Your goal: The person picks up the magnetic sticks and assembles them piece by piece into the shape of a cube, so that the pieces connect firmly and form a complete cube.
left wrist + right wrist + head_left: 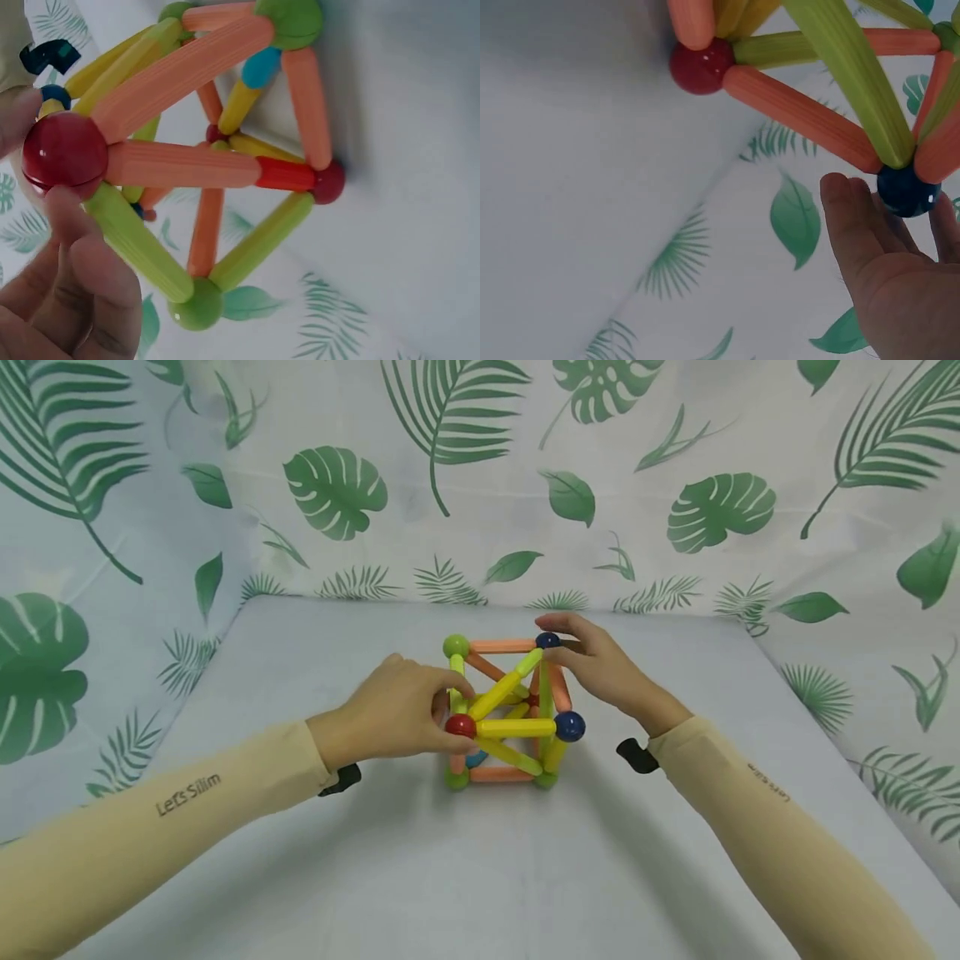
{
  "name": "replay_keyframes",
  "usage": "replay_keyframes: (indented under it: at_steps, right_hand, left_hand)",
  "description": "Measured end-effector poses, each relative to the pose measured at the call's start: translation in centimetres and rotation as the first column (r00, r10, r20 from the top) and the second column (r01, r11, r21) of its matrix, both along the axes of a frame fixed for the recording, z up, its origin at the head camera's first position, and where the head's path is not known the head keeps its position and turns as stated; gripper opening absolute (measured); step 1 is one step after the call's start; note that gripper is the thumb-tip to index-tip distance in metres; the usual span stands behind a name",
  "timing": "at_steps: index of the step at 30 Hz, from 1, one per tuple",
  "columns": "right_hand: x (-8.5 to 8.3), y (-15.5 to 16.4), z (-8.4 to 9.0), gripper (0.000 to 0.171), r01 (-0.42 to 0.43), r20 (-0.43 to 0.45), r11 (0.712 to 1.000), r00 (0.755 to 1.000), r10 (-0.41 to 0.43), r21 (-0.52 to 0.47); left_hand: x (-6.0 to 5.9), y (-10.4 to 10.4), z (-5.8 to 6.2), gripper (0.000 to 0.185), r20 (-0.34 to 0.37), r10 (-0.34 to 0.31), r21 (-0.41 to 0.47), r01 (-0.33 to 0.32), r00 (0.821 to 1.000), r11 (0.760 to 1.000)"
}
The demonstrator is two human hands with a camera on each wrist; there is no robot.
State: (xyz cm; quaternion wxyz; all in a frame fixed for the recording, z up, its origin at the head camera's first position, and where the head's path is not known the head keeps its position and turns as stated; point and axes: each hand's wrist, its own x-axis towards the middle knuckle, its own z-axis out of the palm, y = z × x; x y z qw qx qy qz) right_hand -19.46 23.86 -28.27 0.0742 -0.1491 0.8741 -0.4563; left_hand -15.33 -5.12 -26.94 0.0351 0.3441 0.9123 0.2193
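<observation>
The cube (510,710), a frame of plastic rods joined at balls, stands at the middle of the table (420,860), and it looks light and stiff in its rods but likely loose at the joints, so I judge it best held at the balls rather than mid-rod. The left hand (401,710) pinches the red ball (460,725) at the near upper corner between thumb and fingers. The right hand (600,668) curls its fingertips round the dark blue ball (547,640) at the far upper corner, with a leaf-print cloth (337,485) behind.
</observation>
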Motion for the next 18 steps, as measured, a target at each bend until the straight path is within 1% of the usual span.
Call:
replay_keyframes:
  at_steps: [3,4,7,10,14,18]
  right_hand:
    - [0.1,0.4,-0.2,0.045,0.026,0.036,0.999,0.999,-0.025,-0.028]
    - [0.2,0.6,-0.3,0.044,0.035,0.046,0.999,0.998,-0.034,-0.037]
    - [0.4,0.9,-0.6,0.042,0.055,0.057,0.996,0.997,-0.051,-0.068]
    - [0.6,1.2,-0.8,0.042,0.060,0.056,0.994,0.997,-0.055,-0.092]
    - [0.8,1.5,-1.0,0.043,0.060,0.056,0.994,0.997,-0.055,-0.095]
    - [0.9,1.6,-1.2,0.043,0.063,0.056,0.994,0.997,-0.058,-0.087]
  left_hand:
    - [-0.1,-0.3,-0.2,0.048,-0.005,-0.020,0.041,0.021,1.000,0.999]
    - [-0.2,-0.4,-0.3,0.047,0.000,-0.023,0.053,0.023,1.000,0.998]
    - [-0.7,-0.3,-0.4,0.047,0.021,-0.021,0.073,0.019,1.000,0.997]
    - [-1.0,-0.4,-0.6,0.047,0.049,-0.006,0.088,0.001,0.999,0.996]
    - [-1.0,-0.5,-0.9,0.047,0.072,0.002,0.113,-0.011,0.997,0.994]
    - [-0.9,-0.4,-1.2,0.046,0.084,-0.003,0.146,-0.009,0.996,0.989]
